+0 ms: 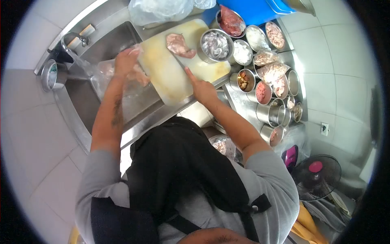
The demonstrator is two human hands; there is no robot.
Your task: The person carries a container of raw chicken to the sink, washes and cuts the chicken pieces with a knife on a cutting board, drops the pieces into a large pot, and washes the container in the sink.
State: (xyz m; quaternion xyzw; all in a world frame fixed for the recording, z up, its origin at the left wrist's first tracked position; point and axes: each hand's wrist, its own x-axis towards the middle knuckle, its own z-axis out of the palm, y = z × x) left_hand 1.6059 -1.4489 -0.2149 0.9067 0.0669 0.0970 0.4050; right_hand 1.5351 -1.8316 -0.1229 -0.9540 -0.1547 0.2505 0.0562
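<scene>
My left hand (126, 61) is at the left edge of the white cutting board (158, 73), over pale raw meat (138, 75) in a clear plastic bag (107, 71); its fingertips are hard to make out. On the board, my right hand (202, 88) is wrapped round a knife, its index finger stretched along it. The knife's blade (179, 62) points up and left, close to a piece of pink raw meat (178, 44). Right of that piece, a steel pot of greyish strips (215, 45) stands on the board.
Running water falls from the tap (84, 40) into the steel sink (83, 91). A steel bowl (53, 75) sits at its left rim. Several steel pots of meat, such as one with minced meat (263, 92), stand at the right. A fan (317, 177) is at the lower right.
</scene>
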